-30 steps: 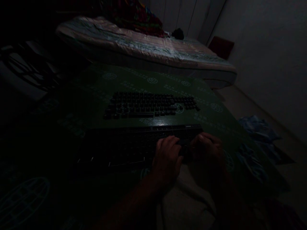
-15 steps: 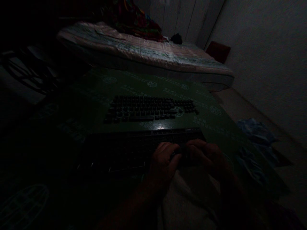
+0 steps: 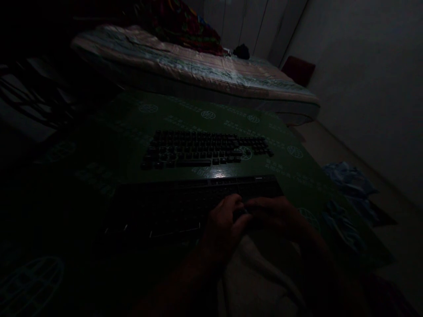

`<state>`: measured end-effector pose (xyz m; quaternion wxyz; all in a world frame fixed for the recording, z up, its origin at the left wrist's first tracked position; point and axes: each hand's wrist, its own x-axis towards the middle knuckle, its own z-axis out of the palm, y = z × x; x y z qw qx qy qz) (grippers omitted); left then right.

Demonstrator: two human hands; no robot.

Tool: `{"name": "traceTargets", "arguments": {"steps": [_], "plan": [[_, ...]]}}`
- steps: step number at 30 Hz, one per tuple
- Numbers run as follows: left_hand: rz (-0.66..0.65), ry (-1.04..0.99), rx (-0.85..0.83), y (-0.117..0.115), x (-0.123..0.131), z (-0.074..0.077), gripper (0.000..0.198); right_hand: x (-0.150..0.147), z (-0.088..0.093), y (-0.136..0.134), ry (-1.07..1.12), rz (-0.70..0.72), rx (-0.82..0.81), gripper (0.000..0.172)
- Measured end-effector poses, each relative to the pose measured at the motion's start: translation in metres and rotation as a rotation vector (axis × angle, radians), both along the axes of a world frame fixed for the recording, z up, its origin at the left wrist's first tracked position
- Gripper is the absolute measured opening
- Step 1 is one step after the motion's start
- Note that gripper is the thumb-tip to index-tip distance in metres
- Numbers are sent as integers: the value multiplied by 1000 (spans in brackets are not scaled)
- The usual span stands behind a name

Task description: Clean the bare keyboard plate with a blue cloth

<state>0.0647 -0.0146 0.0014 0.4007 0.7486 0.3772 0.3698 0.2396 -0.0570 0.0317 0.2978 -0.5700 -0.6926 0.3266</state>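
In dim light, my left hand point(image 3: 224, 220) is curled over the right part of a black keyboard point(image 3: 158, 211). Its thumb and fingers close round a small dark object point(image 3: 239, 214), too dark to name. My right hand point(image 3: 274, 211) meets it from the right, fingers bent and pressed together at the same spot; what they hold is hidden. The keyboard lies flat, its key area in deep shadow. Beyond it, loose black keycaps point(image 3: 194, 162) lie in rows laid out like a keyboard, with a smaller block of them on the right.
All this lies on a green surface point(image 3: 132, 132) printed with pale globes and lettering. A light cloth point(image 3: 254, 277) is under my forearms. Crumpled blue cloth point(image 3: 350, 178) lies at the right. Behind stands a bed point(image 3: 198, 70) with a patterned red blanket point(image 3: 185, 26).
My right hand has shifted left, its fingers now closer over my left hand's fingertips. My left hand stays at nearly the same place. The view has moved slightly.
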Motion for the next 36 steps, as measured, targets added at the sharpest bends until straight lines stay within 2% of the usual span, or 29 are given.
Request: {"name": "traceTargets", "arguments": {"steps": [7, 14, 23, 27, 29, 33, 36], "plan": [[2, -91, -239, -2, 0, 2, 37, 0, 8, -1, 1, 9, -27, 21], [13, -218, -511, 0, 1, 13, 44, 1, 14, 1, 11, 51, -29, 19], [33, -279, -626, 3, -1, 20, 52, 6, 21, 16, -23, 86, -87, 19], [67, -269, -560, 4, -1, 15, 48, 27, 25, 40, -34, -31, -1, 18], [71, -243, -527, 4, -1, 9, 43, 41, 21, 60, -92, -166, 40, 23], [53, -195, -486, 3, 0, 0, 34, 63, 2, 102, -172, -314, 46, 24], [42, -143, -458, 3, -1, -3, 31, 69, -13, 125, -243, -297, 64, 19]]}}
